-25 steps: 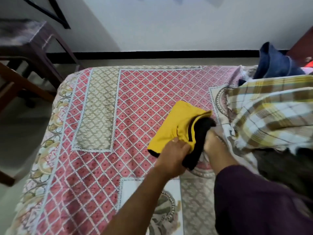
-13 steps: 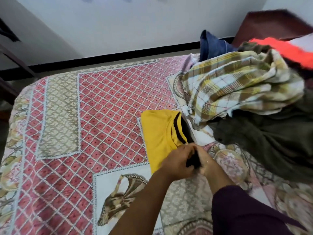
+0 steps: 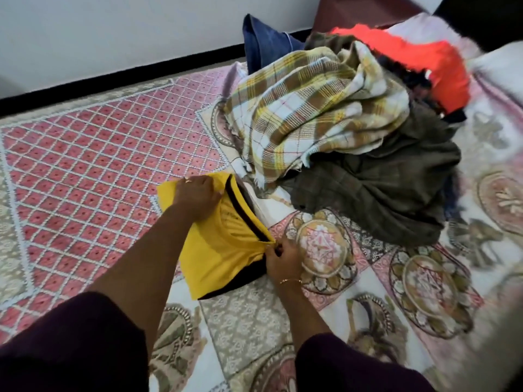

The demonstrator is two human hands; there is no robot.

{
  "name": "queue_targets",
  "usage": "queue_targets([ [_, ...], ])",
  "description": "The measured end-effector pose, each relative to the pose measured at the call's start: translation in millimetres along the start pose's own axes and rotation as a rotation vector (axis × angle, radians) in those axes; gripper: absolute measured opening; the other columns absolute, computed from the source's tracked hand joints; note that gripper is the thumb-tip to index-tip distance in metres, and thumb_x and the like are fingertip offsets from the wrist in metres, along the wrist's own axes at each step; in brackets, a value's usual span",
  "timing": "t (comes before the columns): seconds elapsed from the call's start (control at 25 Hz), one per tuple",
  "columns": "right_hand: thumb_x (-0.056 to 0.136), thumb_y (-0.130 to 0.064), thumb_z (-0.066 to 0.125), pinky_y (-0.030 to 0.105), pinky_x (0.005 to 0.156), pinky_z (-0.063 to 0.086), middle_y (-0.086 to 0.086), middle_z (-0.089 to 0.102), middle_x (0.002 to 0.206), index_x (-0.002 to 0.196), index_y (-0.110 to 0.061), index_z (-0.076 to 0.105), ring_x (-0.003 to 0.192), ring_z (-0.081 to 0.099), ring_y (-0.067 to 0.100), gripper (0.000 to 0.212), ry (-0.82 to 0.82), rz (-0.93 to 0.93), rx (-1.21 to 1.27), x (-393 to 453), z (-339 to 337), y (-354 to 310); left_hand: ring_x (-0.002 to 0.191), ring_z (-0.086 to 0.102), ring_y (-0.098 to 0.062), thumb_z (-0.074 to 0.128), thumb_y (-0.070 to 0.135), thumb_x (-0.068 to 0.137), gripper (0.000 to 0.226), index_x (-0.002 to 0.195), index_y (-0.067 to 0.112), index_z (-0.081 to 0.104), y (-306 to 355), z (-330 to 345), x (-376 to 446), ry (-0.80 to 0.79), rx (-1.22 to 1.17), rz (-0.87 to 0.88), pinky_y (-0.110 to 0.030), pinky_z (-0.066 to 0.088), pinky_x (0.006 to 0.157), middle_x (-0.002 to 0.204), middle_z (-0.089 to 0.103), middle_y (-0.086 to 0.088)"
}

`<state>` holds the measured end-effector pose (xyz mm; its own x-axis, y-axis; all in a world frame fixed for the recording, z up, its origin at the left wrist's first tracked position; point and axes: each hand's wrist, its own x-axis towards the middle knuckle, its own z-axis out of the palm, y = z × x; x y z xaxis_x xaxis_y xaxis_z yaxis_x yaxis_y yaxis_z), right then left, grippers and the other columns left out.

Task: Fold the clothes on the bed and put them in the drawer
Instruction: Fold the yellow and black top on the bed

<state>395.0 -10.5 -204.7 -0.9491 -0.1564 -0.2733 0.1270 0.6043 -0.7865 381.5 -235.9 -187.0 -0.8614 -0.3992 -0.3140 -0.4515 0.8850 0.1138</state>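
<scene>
Since half a second before, the left hand (image 3: pixel 196 195) had slid up to the far end of the yellow shirt (image 3: pixel 223 244), while the right hand (image 3: pixel 283 257) stayed at the near corner. The shirt lay folded small on the bed (image 3: pixel 93 171), beside the pile of clothes (image 3: pixel 334 114); the left hand gripped its top edge and the right hand pinched its corner. She seemed to be tidying the fold, and next it likely needed one more fold or lifting to the drawer.
</scene>
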Motion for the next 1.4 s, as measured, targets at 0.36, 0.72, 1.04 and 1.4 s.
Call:
queue_targets([
  [0.36,0.07,-0.054,0.054,0.029,0.061,0.039,0.001,0.055,0.081,0.097,-0.01,0.056,0.074,0.05,0.016,0.051,0.03,-0.07,-0.102,-5,-1,-5,0.097,0.055,-0.034,0.05,0.062,0.085,0.06,0.092,0.002,0.055,25,-5,45,-0.021,-0.182,-0.057,-0.037,0.042,0.075,0.102,0.059,-0.02],
  [0.72,0.079,-0.008,0.071,0.025,0.068,0.041,0.01,0.056,0.102,0.092,-0.018,0.049,0.088,0.053,0.02,0.028,0.065,0.128,0.404,32,14,-59,0.061,0.04,-0.022,0.045,0.057,0.09,0.057,0.058,0.012,0.033,-44,-43,-8,0.108,-0.651,-0.206,-0.032,0.028,0.056,0.06,0.033,-0.006],
  [1.04,0.086,0.001,0.058,0.029,0.073,0.034,0.014,0.044,0.096,0.094,-0.011,0.041,0.085,0.043,0.022,0.022,-0.177,-0.502,0.126,-14,118,-191,0.06,0.042,-0.022,0.037,0.052,0.096,0.055,0.06,0.011,0.035,-177,-51,-160,0.512,-1.0,-0.756,-0.031,0.028,0.053,0.061,0.038,-0.005],
  [1.4,0.09,0.007,0.037,0.026,0.08,0.038,0.02,0.054,0.121,0.095,-0.007,0.071,0.112,0.049,0.032,0.036,-0.637,-0.655,-0.331,-105,319,-246,0.123,0.045,-0.038,0.03,0.056,0.096,0.074,0.13,-0.008,0.045,-349,9,-261,0.46,-1.112,-1.204,-0.04,0.038,0.097,0.136,0.045,-0.024],
])
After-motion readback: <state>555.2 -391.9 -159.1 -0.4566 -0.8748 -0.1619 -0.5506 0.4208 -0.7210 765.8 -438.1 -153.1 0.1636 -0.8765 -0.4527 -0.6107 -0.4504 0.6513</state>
